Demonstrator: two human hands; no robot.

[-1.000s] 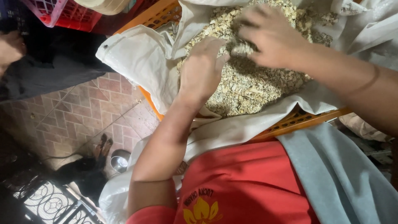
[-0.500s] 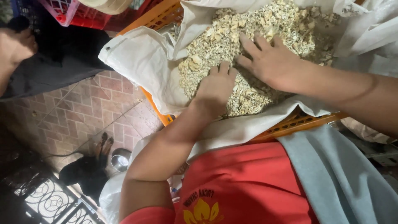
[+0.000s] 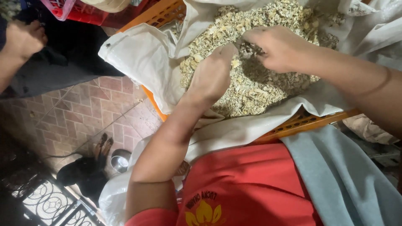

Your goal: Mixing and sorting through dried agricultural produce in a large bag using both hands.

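A heap of pale dried flakes (image 3: 272, 90) lies on a white cloth (image 3: 142, 62) that lines an orange crate (image 3: 301, 123). My left hand (image 3: 211, 77) rests on the heap's near left side, its fingers curled down into the flakes. My right hand (image 3: 276, 48) sits just beyond it to the right, with its fingers bunched around a pinch of flakes. The fingertips of the two hands nearly meet at the middle of the heap. What lies inside each palm is hidden.
Another person's hand (image 3: 23, 39) hovers at the top left over a dark cloth (image 3: 63, 67). A red basket (image 3: 83, 12) stands behind it. Below lie a brown tiled floor (image 3: 83, 113), a small metal bowl (image 3: 120, 161) and a grey-blue cloth (image 3: 347, 180) over my lap.
Both hands lay flat and spread on the flakes half a second ago. Now their fingers are curled in and drawn together at the heap's middle.
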